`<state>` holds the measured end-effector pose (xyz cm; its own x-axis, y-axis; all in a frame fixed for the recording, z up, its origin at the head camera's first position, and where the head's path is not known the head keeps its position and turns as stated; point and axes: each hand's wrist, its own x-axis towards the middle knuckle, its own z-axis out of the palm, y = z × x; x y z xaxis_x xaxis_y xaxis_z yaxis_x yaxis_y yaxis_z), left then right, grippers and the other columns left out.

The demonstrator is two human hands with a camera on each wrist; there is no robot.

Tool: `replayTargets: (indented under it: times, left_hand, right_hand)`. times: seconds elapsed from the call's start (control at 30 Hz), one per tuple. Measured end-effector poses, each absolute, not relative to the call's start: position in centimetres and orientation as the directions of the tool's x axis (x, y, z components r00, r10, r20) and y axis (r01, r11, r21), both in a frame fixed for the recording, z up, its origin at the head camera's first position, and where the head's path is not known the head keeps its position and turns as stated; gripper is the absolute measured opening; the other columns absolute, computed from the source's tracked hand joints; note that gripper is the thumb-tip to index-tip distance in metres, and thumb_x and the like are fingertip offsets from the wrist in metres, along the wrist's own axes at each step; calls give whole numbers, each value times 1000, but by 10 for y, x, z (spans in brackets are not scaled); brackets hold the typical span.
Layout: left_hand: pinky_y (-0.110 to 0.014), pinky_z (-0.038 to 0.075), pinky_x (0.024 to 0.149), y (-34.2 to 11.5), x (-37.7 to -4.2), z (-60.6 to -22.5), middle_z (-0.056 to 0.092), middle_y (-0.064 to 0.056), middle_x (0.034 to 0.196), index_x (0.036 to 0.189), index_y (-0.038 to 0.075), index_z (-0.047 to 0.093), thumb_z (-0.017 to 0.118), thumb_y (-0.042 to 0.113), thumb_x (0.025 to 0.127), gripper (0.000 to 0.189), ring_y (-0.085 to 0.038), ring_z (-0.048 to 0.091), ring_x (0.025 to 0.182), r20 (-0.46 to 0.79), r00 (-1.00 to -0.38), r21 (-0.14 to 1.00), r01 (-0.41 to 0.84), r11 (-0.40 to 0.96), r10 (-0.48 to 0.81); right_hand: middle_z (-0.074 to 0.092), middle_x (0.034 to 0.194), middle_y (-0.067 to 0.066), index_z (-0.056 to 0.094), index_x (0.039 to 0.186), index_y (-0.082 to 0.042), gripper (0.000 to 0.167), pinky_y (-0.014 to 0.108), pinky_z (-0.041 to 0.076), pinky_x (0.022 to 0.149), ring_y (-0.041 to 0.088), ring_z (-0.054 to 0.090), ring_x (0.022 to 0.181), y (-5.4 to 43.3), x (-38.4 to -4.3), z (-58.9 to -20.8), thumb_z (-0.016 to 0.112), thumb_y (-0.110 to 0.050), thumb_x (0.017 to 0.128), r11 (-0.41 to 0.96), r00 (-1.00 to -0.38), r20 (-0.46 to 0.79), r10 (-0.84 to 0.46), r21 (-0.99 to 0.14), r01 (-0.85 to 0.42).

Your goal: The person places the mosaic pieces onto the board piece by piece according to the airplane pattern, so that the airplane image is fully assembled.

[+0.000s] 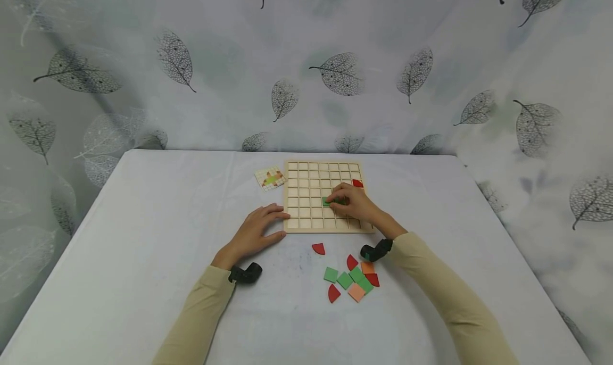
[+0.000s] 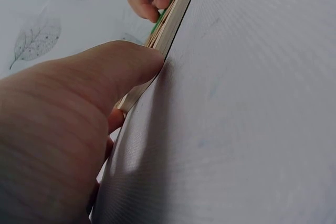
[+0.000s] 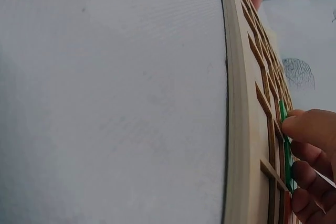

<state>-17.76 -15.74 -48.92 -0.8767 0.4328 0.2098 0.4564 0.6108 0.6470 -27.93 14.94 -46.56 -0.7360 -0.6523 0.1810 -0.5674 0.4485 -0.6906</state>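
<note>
A wooden grid board (image 1: 299, 229) lies on the table. At its lower left corner rests my left hand (image 1: 261, 229), fingers extended and the thumb beside the edge; the left wrist view shows the thumb tip against the board's side. My right hand (image 1: 353, 202) is over the board's right half, thumb and fingertips bent down around a green square tile (image 1: 325, 201) in the grid. The right wrist view shows green (image 3: 282, 109) under the thumb and fingertips, partly hidden by them. A red quarter-circle tile (image 1: 357, 183) sits in a cell above this hand.
In front of the board lie loose tiles: several green squares (image 1: 330, 274), two orange squares (image 1: 356, 292) and several red quarter-circles (image 1: 333, 293). A pattern card (image 1: 270, 178) lies at the board's upper left. A leaf-print cloth (image 1: 215, 88) hangs behind the white table (image 1: 158, 237).
</note>
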Motion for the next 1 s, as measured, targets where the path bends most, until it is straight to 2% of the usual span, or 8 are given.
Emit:
replayTargets:
  times: [0.33,0.53,0.67,0.8,1.0]
  left_hand:
    - [-52,22,117,-157,-178,-489,50,-11,143,130,14,62,70,26,91,41,-29,34,142,209,-876,651,456,607,434]
    - [-55,24,115,-157,-178,-489,51,-12,142,129,13,62,71,24,90,41,-31,36,140,232,-871,637,472,609,433]
    - [-56,24,114,-157,-178,-490,51,-12,141,129,14,62,71,24,90,41,-32,36,140,238,-870,636,476,608,432]
    - [-55,24,115,-157,-177,-489,51,-12,141,129,14,62,71,24,90,41,-31,36,140,232,-872,639,471,609,431]
    - [-52,22,117,-157,-178,-489,50,-12,142,129,14,62,70,25,91,40,-30,36,141,216,-875,643,461,612,432]
  right_hand:
    - [66,104,12,75,100,-5,14,23,42,58,10,46,66,156,-273,-470,67,0,90,396,-693,249,-676,-671,-627]
    - [67,98,10,75,99,-2,14,23,42,61,20,49,73,158,-268,-468,67,2,89,368,-692,258,-675,-695,-618]
    - [68,95,14,74,98,2,14,23,42,59,28,50,73,158,-263,-466,66,8,88,347,-690,252,-679,-718,-603]
    - [68,92,20,71,97,8,14,23,45,60,30,52,73,155,-249,-450,64,14,85,307,-662,259,-703,-729,-612]
    - [65,93,21,68,95,10,13,22,46,61,22,52,75,154,-234,-435,64,17,84,202,-580,234,-781,-783,-588]
